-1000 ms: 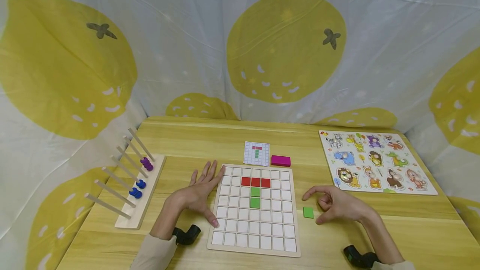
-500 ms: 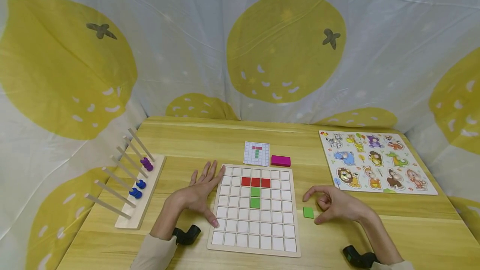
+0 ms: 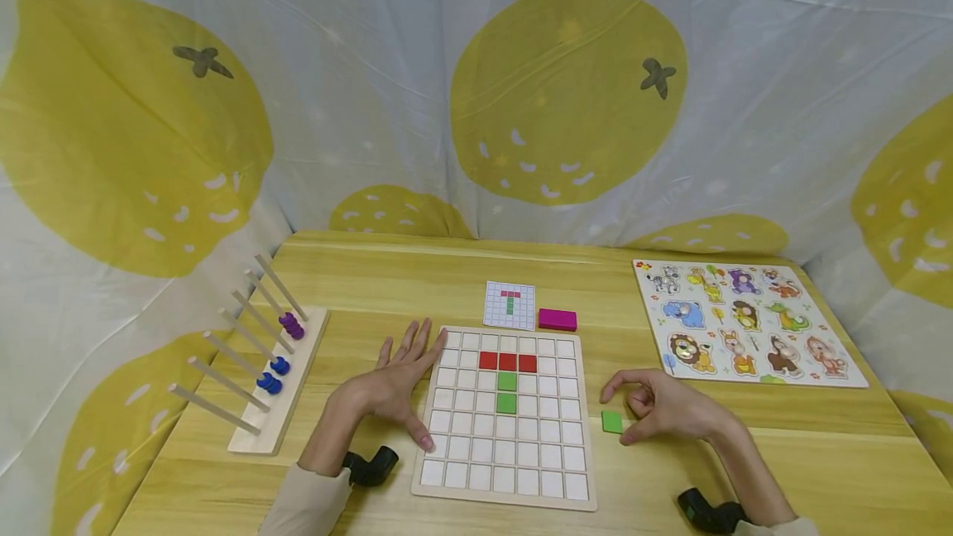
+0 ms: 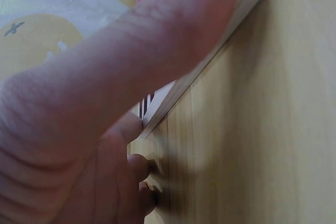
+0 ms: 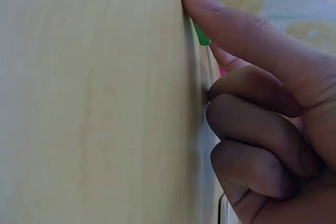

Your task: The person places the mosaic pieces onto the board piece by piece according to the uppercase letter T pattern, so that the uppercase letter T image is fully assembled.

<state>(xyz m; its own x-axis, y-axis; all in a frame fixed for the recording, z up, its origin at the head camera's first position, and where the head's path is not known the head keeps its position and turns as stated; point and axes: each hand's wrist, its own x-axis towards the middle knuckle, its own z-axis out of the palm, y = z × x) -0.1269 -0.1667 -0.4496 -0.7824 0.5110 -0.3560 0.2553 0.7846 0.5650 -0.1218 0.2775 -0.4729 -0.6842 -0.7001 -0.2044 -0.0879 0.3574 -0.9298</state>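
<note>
In the head view, a wooden grid board (image 3: 588, 470) lies in front of me, with three red tiles (image 3: 508, 362) in a row and two green tiles (image 3: 506, 403) below the middle one. My left hand (image 3: 395, 387) rests at its left edge, fingers spread; the index fingertip touches the top left corner and the thumb the lower left rim. A loose green tile (image 3: 612, 422) lies on the table right of the board. Around it are the thumb and index finger of my right hand (image 3: 670, 408), spaced apart, thumb close to its lower corner. Its other fingers are curled in.
A pattern card (image 3: 491, 317) and a magenta block (image 3: 557, 319) lie behind the board. To the left stands a wooden peg rack (image 3: 298, 391) with blue and purple beads. An animal puzzle board (image 3: 755, 321) occupies the back right of the table, before a lemon-print curtain (image 3: 409, 106).
The right thumb has edged left toward the loose green tile, narrowing its distance to it. My left hand, the board and the tiles have stayed put.
</note>
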